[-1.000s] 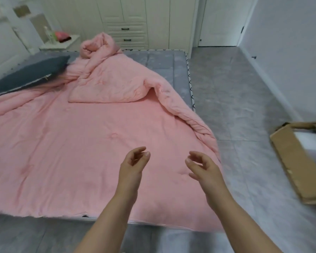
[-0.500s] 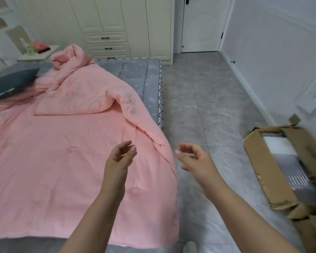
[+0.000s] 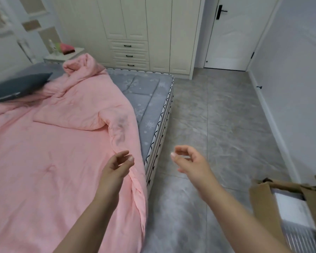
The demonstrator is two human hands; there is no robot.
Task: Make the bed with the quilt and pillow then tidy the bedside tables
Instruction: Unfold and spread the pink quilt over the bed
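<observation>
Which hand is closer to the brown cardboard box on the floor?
The right hand. It hovers over the grey floor, with the cardboard box further to its right and nearer the camera. The left hand is farther away, over the pink quilt at the bed's edge.

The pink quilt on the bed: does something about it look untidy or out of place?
Yes. The pink quilt is not spread flat: its far right corner is folded back and bunched into a lump near the bedside table, leaving the grey mattress bare there. A dark smudge marks the fold. The grey pillow lies askew.
</observation>
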